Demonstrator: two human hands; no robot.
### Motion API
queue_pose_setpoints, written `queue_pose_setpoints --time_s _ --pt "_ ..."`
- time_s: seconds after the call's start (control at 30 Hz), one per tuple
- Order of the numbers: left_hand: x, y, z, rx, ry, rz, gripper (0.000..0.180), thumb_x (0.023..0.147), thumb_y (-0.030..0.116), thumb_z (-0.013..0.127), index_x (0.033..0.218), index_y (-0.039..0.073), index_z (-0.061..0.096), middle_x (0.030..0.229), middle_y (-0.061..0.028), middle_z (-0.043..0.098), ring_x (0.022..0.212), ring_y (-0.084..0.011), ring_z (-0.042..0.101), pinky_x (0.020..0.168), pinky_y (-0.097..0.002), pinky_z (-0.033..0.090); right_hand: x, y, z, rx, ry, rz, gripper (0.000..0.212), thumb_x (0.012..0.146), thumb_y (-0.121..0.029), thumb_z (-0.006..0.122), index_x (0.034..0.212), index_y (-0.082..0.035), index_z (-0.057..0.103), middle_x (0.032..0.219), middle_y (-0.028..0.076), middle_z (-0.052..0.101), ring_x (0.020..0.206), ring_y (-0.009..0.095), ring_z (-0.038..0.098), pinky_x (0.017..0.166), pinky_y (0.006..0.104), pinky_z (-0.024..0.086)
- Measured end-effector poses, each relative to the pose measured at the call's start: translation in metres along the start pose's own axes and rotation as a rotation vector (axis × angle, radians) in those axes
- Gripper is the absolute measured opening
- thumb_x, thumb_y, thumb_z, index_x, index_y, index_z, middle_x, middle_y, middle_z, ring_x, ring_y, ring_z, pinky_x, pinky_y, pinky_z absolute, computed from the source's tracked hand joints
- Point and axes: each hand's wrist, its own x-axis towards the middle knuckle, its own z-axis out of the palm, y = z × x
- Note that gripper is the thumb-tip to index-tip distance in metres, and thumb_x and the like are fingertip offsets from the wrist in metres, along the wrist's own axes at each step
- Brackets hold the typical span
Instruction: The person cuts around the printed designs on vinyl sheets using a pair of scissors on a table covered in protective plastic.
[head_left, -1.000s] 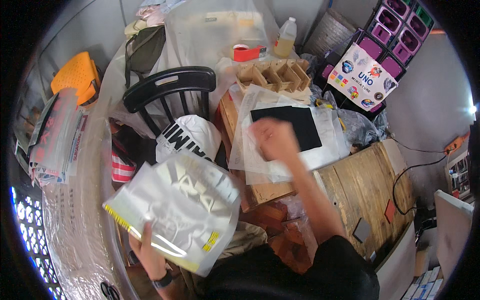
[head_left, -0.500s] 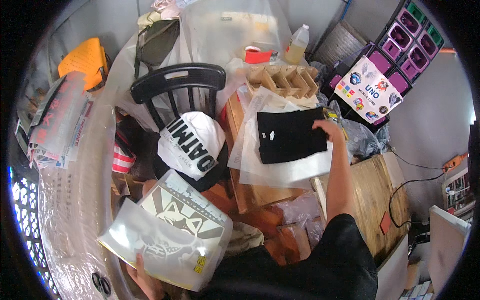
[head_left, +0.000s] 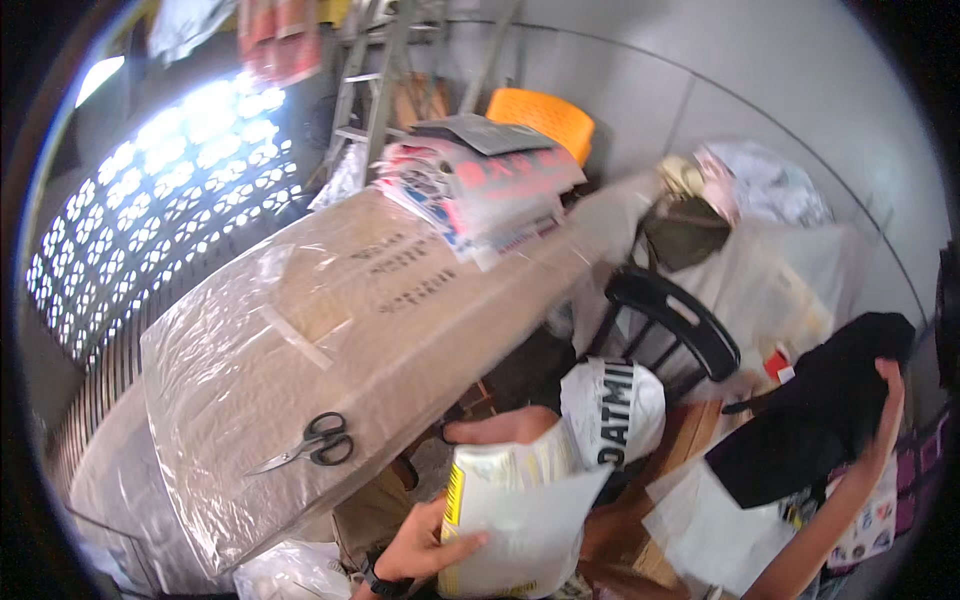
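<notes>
In the lower middle, my left hand (head_left: pixel 425 545), with a dark band on the wrist, grips the edge of a translucent printed film sheet (head_left: pixel 530 530), its thumb lying on top. The sheet curls over, hiding much of its yellow and grey print. At the far right my right hand (head_left: pixel 888 385) holds up one end of a piece of black cloth (head_left: pixel 790 440). White paper (head_left: pixel 715 530) lies beneath the cloth's lower part. Next to the film, a white cloth (head_left: pixel 612 410) with black lettering rests on a black chair (head_left: pixel 690 320).
A large plastic-wrapped board (head_left: pixel 340 340) spans the left, with black scissors (head_left: pixel 325 440) on it. Printed sheets (head_left: pixel 490 180) are piled at its far end. Behind stand an orange chair (head_left: pixel 545 118) and a metal ladder (head_left: pixel 385 80). Light enters through a patterned lattice (head_left: pixel 170 200).
The view has swung left. The black cloth, flat on the white paper before, is now partly raised in my right hand. My left hand still holds the film sheet, now more curled.
</notes>
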Motion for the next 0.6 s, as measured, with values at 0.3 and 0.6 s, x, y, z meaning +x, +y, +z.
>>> queue_pose_setpoints --time_s 0.3,0.6 --pt "-0.032 0.015 -0.013 -0.191 0.074 -0.027 0.044 0.09 0.012 0.073 0.13 0.0 0.06 0.107 -0.0035 0.069 0.098 -0.0117 0.06 0.09 -0.0295 0.049 0.161 -0.075 0.417 0.819 -0.385 -0.144 0.018 0.091 -0.012 0.062 0.105 0.0 0.063 0.103 0.011 0.068 0.097 0.023 0.066 0.094 0.0342 0.052" --pt "-0.035 -0.008 -0.031 -0.249 0.283 -0.109 0.048 0.09 0.012 0.074 0.133 -0.002 0.057 0.115 -0.0056 0.068 0.104 -0.0137 0.06 0.094 -0.0317 0.049 0.171 0.023 0.616 0.862 -0.407 -0.006 0.036 0.077 -0.012 0.077 0.108 -0.003 0.06 0.106 0.012 0.063 0.093 0.025 0.063 0.07 0.0404 0.053"
